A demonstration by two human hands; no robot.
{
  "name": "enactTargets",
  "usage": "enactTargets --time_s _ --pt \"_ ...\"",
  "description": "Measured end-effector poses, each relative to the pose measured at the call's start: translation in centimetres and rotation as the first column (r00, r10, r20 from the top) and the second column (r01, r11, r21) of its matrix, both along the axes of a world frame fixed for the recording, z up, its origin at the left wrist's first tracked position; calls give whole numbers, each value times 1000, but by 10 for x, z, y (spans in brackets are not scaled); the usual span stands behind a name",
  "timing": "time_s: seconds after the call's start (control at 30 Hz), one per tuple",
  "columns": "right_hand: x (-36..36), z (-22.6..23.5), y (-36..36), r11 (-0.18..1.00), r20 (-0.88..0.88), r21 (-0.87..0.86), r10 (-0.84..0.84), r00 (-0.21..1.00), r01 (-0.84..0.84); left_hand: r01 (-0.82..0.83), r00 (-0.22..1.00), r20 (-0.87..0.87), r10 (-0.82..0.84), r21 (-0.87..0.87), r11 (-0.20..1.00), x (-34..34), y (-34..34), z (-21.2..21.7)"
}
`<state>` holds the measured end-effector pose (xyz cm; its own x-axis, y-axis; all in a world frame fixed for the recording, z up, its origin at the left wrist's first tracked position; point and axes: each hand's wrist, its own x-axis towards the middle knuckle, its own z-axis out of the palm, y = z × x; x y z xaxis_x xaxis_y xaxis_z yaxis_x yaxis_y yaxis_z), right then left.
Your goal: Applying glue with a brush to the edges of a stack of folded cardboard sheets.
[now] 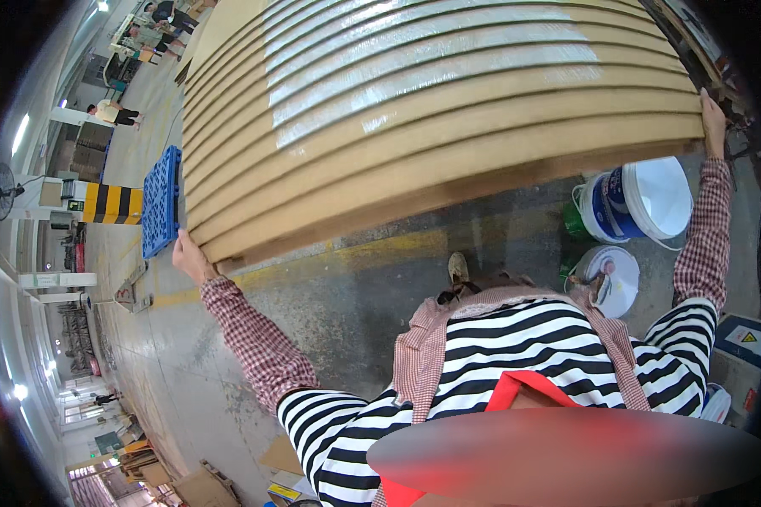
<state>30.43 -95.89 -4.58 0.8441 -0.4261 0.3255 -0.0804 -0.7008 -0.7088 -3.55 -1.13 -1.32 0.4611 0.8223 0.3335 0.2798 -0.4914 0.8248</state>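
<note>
Wide brown cardboard sheets (448,173) lie overlapped like steps in front of me, each one's edge showing behind the nearer one. With my left hand (193,257) closed at its left end, I grip the nearest cardboard sheet. At the far right end of that same sheet, my right hand (713,123) is closed on the corner, thumb toward the top. Both arms are spread wide, in checked sleeve covers. White streaky patches (431,63) mark the middle of the sheets farther back. The undersides of the sheets are hidden.
White buckets (661,198) stand on the floor to the right, below the sheets. A blue plastic pallet (161,201) is beside the left edge, near a yellow-and-black striped pillar base (112,203). Several people are far off at upper left. A fan (4,191) is at far left.
</note>
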Motion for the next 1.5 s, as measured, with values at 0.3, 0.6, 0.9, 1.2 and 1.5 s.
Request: enactTargets --time_s 0.3,0.6,0.9,1.2,1.5 --pt "2 6 42 953 21 -299 -49 999 53 -212 956 -126 264 320 923 29 10 -15" --pt "3 -8 79 921 156 -381 -27 987 85 -259 908 -168 383 494 830 39 5 -10" --pt "0 10 70 905 6 -407 -134 991 125 -276 840 -320 437 441 854 40 -34 4" --pt "13 20 53 911 -54 -393 -154 987 121 -380 837 -179 517 488 785 49 -17 -1" --pt "9 -2 68 882 127 -418 -178 976 216 -311 841 -303 448 407 859 36 -16 4"
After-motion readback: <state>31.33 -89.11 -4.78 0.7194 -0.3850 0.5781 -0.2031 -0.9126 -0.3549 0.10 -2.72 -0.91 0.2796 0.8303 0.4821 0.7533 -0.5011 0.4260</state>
